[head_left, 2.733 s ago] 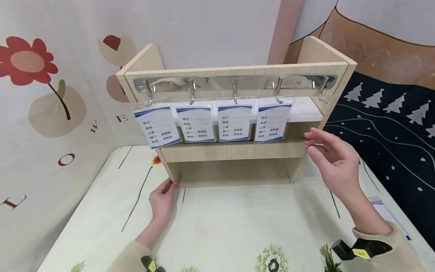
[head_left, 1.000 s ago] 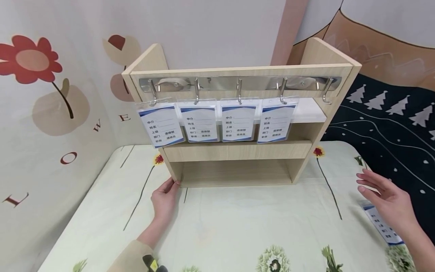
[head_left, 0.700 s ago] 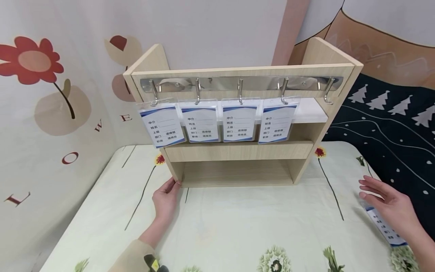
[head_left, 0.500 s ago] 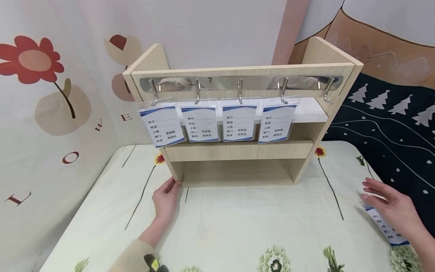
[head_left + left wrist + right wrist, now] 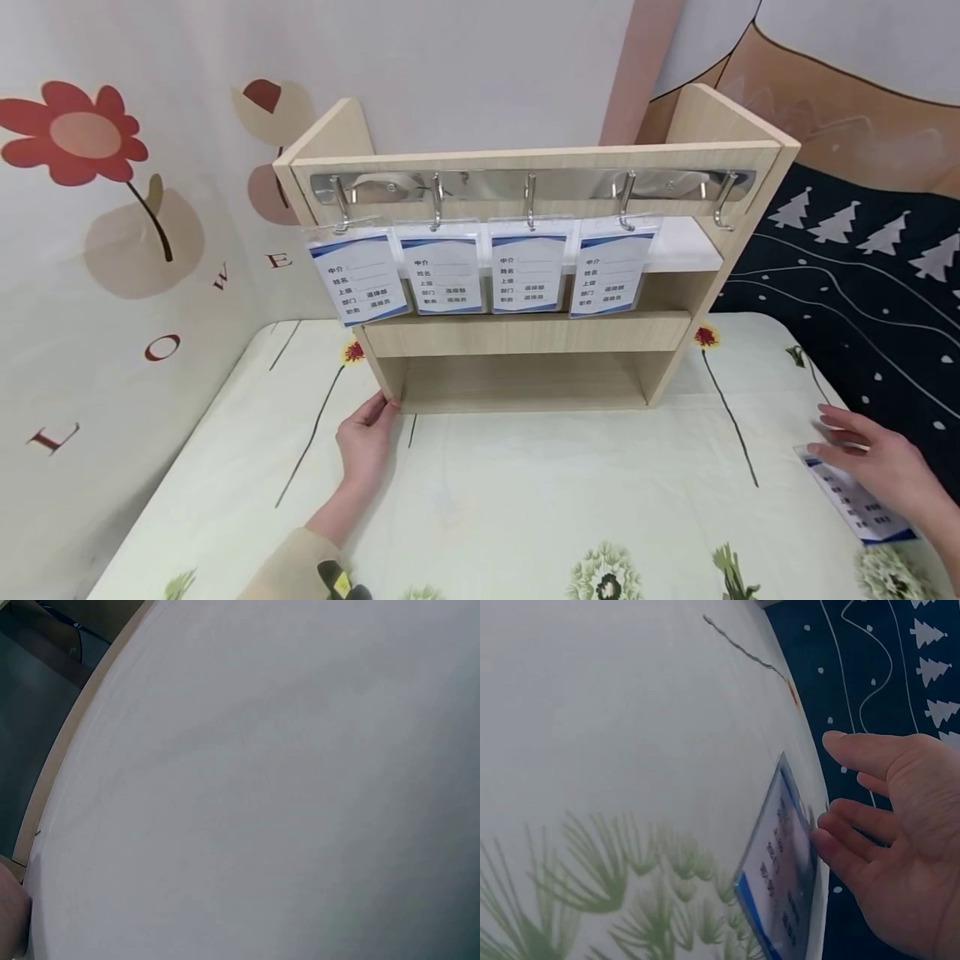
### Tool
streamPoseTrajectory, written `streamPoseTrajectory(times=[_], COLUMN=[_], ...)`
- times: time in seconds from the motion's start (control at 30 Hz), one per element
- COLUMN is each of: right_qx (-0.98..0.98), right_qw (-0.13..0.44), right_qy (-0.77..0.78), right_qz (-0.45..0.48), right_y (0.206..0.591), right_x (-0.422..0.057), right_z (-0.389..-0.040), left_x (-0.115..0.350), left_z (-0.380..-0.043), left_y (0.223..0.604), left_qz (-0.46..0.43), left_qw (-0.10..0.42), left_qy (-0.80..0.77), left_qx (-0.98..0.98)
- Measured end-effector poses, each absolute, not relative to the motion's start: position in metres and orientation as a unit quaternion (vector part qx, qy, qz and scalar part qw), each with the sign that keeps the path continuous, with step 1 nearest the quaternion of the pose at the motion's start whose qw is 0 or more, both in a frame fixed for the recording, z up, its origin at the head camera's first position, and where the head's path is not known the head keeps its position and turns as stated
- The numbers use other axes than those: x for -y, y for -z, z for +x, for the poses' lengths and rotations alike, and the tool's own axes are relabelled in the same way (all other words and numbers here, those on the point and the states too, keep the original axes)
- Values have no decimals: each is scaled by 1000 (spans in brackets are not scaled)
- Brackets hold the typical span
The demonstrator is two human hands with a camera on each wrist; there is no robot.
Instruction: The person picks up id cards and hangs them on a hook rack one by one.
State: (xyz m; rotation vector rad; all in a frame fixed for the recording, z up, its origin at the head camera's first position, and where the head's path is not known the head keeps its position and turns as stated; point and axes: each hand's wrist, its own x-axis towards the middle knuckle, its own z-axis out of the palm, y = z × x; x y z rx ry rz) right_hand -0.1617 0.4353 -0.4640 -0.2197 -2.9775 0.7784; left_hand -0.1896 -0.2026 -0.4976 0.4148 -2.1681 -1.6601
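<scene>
A small wooden shelf (image 5: pixel 528 333) stands on the table, a metal hook rail (image 5: pixel 480 185) across its front. Several clear-sleeved name badges (image 5: pixel 527 262) hang from the hooks; the far-right hook (image 5: pixel 724 202) carries no badge. My left hand (image 5: pixel 365 442) holds the shelf's lower left corner between thumb and fingers; the left wrist view catches only a sliver of skin at its left edge. At the right, another name badge (image 5: pixel 855 504) lies flat on the table. Over it is my right hand (image 5: pixel 885 462), fingers loosely bent, gripping nothing; the right wrist view shows the fingertips close by the badge (image 5: pixel 780 877).
A pale flower-print cloth (image 5: pixel 525 492) covers the table. Behind is a light curtain (image 5: pixel 480 75); on the right hangs a dark cloth with white trees (image 5: pixel 847 275). In the left wrist view, a wooden edge (image 5: pixel 67 735) borders the white surface.
My right hand has moved from beside the shelf's right side, rightward and down to the badge on the table. My left hand has kept its hold on the shelf corner.
</scene>
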Motion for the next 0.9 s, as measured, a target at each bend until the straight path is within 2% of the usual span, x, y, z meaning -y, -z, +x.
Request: streamPoseTrajectory(times=[0.47,0.9], right_qx=[967,968], right_qw=[48,14], right_qy=[-243,-229], right_qz=[-59,-106], right_y=[474,474], right_x=[-442,-452], right_z=[-158,-153], left_x=[201,202], left_z=[-191,-190], left_y=[497,497], left_qz=[146,149], left_qw=[187,186], left_qy=[587,581], left_qx=[774,778])
